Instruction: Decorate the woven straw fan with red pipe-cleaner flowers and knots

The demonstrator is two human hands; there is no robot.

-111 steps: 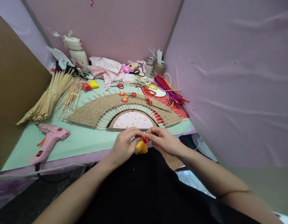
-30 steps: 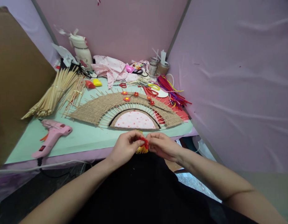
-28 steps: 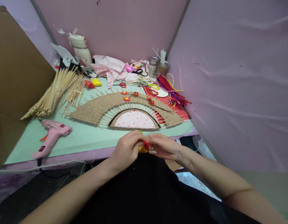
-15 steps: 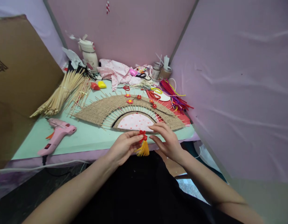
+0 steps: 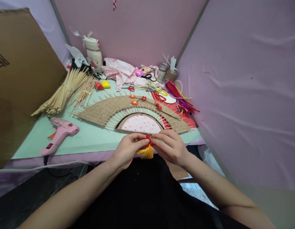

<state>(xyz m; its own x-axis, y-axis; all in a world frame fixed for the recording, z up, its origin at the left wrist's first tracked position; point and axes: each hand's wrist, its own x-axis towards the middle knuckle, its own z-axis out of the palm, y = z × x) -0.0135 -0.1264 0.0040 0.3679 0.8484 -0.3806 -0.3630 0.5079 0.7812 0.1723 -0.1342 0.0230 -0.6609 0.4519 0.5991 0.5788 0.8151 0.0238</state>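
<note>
Between my two hands is a red knotted ornament with a yellow tassel (image 5: 147, 153) hanging below it. My left hand (image 5: 129, 149) pinches the red knot between thumb and fingers from the left. From the other side, the fingertips of my right hand (image 5: 170, 146) close on the same red part. Both hands are in front of the table's near edge. Just beyond them lies a fan-shaped woven piece (image 5: 97, 113) of twine and thin sticks, with small red and yellow flowers (image 5: 134, 102) on it and a pink-dotted half-round cloth (image 5: 140, 124) at its base.
A pink glue gun (image 5: 59, 135) lies at the left, its cord over the edge. Behind it are bundled wooden sticks (image 5: 63, 90) and a large cardboard box (image 5: 16, 89). A white bottle (image 5: 93, 54), scissors (image 5: 161, 92) and colourful pipe cleaners (image 5: 182, 98) line the back.
My right hand has moved left and its open fingers have closed onto the red knot. My left hand keeps its pinch. The view has shifted slightly.
</note>
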